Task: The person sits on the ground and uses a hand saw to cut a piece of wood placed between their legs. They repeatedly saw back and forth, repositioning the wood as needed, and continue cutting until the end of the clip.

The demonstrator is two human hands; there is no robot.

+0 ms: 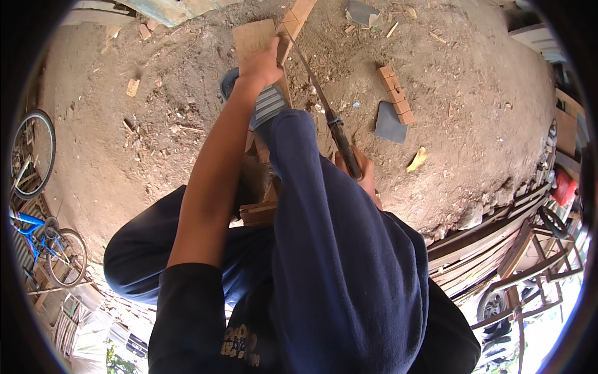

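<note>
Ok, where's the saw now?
In the head view, just right of centre, the saw slants from the right hand up to the wooden bar by the left hand.

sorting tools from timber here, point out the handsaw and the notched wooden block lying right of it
Handsaw [325, 101], head view, on the blade near the handle.
Notched wooden block [395, 95], head view, on its middle.

Yellowish lettering [242, 346], too blurred to read, marks the black shirt [187, 305].
</note>
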